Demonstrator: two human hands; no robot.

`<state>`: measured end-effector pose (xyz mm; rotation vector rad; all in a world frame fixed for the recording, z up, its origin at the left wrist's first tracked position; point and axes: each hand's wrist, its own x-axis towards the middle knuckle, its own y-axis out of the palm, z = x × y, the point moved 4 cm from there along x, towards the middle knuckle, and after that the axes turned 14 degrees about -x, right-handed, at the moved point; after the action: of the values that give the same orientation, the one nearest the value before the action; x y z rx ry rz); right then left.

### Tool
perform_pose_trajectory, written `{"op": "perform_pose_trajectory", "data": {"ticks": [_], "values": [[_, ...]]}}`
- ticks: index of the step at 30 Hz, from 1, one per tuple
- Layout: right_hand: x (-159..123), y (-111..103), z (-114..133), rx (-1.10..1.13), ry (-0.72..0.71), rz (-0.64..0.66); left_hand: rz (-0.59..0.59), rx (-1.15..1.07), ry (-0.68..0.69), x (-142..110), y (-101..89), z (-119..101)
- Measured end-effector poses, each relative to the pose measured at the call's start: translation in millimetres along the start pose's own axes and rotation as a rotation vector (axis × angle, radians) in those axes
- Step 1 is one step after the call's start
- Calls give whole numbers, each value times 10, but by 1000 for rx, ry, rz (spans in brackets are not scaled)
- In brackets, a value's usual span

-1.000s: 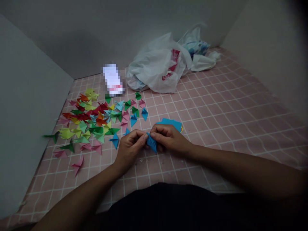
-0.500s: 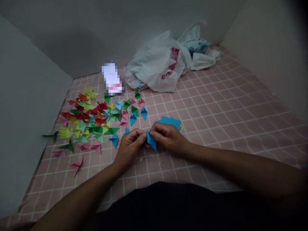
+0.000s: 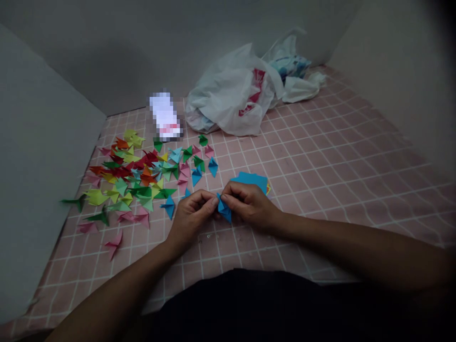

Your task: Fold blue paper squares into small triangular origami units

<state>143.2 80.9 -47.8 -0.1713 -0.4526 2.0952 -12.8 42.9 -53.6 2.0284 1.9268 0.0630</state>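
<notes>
My left hand [image 3: 192, 214] and my right hand [image 3: 249, 203] meet at the middle of the pink checked cloth [image 3: 320, 161], fingers pinched on a small folded piece of blue paper [image 3: 223, 209]. Just behind my right hand lies a stack of flat blue paper squares [image 3: 253, 180] with a yellow and red edge showing beneath it. To the left of my hands spreads a heap of folded paper shapes [image 3: 138, 176] in red, green, yellow, pink, orange and blue.
A crumpled white plastic bag [image 3: 235, 95] with red print lies at the back, with a second bag [image 3: 290, 66] holding something blue behind it. A blurred white object [image 3: 164, 116] stands left of the bags. Grey walls close in left, back and right.
The hands and the blue paper have stayed almost in place, with only slight shifts of the fingers on the fold. The view has tilted a little.
</notes>
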Motion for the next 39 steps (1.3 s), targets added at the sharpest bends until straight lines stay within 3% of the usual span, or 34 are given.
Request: {"op": "perform_pose_trajectory", "data": {"ticks": [6,12,21,25,39], "values": [[2,4,0,1,5,-5,-38,73,18,-19,35,-49],[11,-32,-34,55,24,-81,33,-7,-51,-21,83,-11],[-3,78,-81,390,220,72,-62,-80,76,3,37,-30],[-3,75,-70,412,246,99,-94,-61,132,-17,38,-40],[-21,93,-22,421,224,140,-109,-40,137,-60,47,-52]]}}
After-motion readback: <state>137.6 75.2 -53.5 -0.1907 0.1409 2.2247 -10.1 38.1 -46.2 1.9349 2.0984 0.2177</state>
